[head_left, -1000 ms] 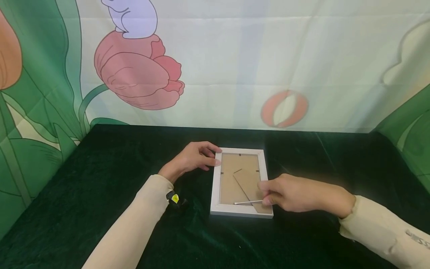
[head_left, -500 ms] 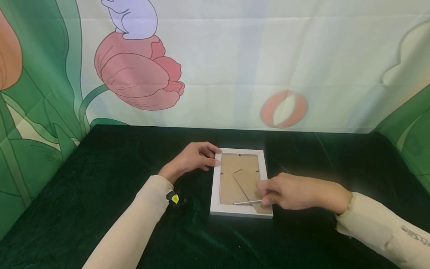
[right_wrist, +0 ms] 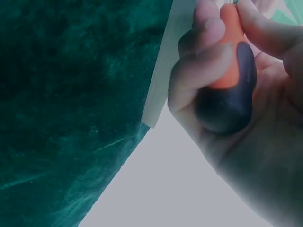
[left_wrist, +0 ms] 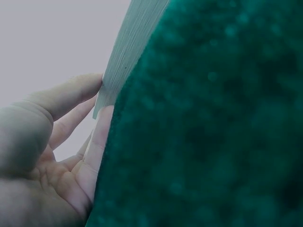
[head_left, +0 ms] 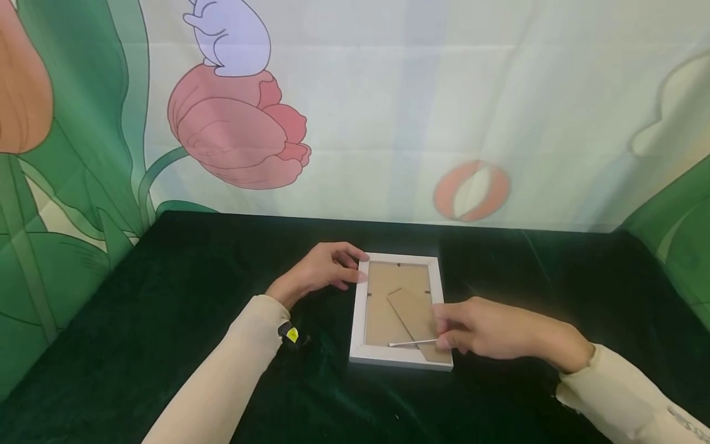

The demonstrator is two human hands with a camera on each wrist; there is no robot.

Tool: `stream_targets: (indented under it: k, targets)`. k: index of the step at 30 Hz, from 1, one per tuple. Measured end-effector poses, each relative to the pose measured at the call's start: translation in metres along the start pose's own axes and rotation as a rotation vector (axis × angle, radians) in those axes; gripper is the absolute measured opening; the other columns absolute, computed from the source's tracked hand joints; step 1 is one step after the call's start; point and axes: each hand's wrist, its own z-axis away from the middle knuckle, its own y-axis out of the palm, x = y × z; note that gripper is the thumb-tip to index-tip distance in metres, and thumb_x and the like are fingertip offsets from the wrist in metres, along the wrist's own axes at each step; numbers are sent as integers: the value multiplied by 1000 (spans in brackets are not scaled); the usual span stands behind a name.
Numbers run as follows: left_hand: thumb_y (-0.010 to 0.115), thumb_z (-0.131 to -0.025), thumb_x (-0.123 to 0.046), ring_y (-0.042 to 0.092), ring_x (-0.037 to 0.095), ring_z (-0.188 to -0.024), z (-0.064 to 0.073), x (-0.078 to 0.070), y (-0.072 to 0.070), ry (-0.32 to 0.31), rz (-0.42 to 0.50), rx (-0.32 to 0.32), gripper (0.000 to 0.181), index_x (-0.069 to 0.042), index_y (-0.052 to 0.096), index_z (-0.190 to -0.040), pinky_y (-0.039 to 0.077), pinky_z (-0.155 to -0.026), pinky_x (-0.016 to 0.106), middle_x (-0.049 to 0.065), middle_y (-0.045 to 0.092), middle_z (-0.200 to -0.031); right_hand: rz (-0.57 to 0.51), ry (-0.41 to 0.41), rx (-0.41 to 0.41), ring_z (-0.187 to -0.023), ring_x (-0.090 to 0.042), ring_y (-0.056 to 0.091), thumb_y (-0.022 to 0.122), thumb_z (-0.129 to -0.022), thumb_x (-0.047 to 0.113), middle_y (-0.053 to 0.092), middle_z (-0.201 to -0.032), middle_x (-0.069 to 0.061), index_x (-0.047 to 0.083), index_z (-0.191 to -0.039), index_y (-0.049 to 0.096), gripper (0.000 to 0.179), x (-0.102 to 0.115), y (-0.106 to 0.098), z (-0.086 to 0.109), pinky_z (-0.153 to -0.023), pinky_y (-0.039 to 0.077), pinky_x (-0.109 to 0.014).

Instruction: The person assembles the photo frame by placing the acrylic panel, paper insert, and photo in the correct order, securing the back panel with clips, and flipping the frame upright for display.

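Observation:
A white picture frame (head_left: 357,320) lies face down on dark green cloth, its tan backing board (head_left: 399,274) and folded easel stand (head_left: 427,320) showing. Small dark tabs sit along the frame's inner edges. My left hand (head_left: 324,268) grips the upper left border, thumb on top and a finger at the corner. In my right hand (head_left: 493,327) is a screwdriver; its orange and black handle (right_wrist: 229,109) fills the palm in the right wrist view. The screwdriver's thin metal shaft (head_left: 413,342) points left across the lower backing, with the tip at the bottom inner edge.
The green velvet cloth (head_left: 194,296) covers the table around the frame. A printed backdrop (head_left: 355,123) with flowers and a rabbit hangs behind the table's far edge. A black band with a yellow mark (head_left: 291,335) shows at the left cuff.
The head view has tilted slightly, so the scene sits lower. My right hand has shifted slightly right around the screwdriver. The left hand stays at the frame's corner and the tip stays near the bottom edge.

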Motion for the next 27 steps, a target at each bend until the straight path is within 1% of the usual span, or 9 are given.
stream_targets:
  k: [2,7,9,13,14,17,21,23,27]
  targets:
    - [87,-91,-19,70,30,-98,0,1,1,4,1,-2,40,-14,74,-129,64,-84,36,11,67,-113,-30,4,-4,-74,-14,65,70,-104,31,64,-86,7,22,-103,64,12,-4,0,1,-64,54,-29]
    - [87,-91,-18,71,29,-96,0,2,1,7,2,-4,40,-14,74,-128,64,-83,36,12,67,-113,-103,44,-47,-70,-20,64,69,-105,31,67,-89,2,19,-108,65,13,-16,-3,3,-59,57,-32]
    - [87,-91,-19,71,29,-96,0,2,1,6,1,-1,40,-14,74,-128,64,-83,36,12,67,-112,-114,63,-85,-68,-22,64,68,-106,30,67,-89,0,18,-109,64,14,-19,-5,4,-57,57,-33]
    - [87,-91,-19,71,28,-95,0,2,1,7,1,-5,40,-14,75,-128,64,-83,36,11,67,-112,-118,83,-179,-69,-26,63,70,-105,28,67,-90,-4,14,-112,62,17,-21,-10,3,-57,56,-33]
    - [87,-91,-19,71,28,-95,0,1,1,6,0,-6,40,-14,75,-128,64,-83,36,11,67,-111,-115,86,-203,-71,-26,64,72,-104,28,68,-91,-4,14,-113,62,19,-22,-11,2,-57,57,-34]
    - [87,-91,-18,71,28,-95,-1,0,2,3,1,-7,39,-14,75,-128,64,-83,36,11,68,-111,-69,89,-277,-81,-21,68,78,-99,29,70,-99,0,15,-113,63,25,-20,-14,1,-67,60,-33]
    - [87,-91,-19,71,28,-95,0,-1,2,-2,-4,-11,39,-14,75,-128,64,-82,36,11,68,-112,27,89,-377,-87,-15,68,83,-95,27,71,-102,5,17,-113,64,27,-16,-17,-3,-75,62,-32]
    - [87,-91,-19,71,28,-95,-1,-1,2,-1,-7,-13,39,-14,75,-128,64,-82,36,11,68,-111,56,93,-421,-84,-16,66,84,-94,23,70,-100,5,17,-113,65,28,-14,-19,-5,-70,62,-33]
    - [87,-91,-20,70,28,-95,0,0,2,-4,-6,-14,40,-14,75,-128,64,-82,36,11,67,-111,87,90,-490,-85,-18,64,84,-94,16,69,-100,4,16,-115,65,29,-11,-23,-10,-70,61,-33]
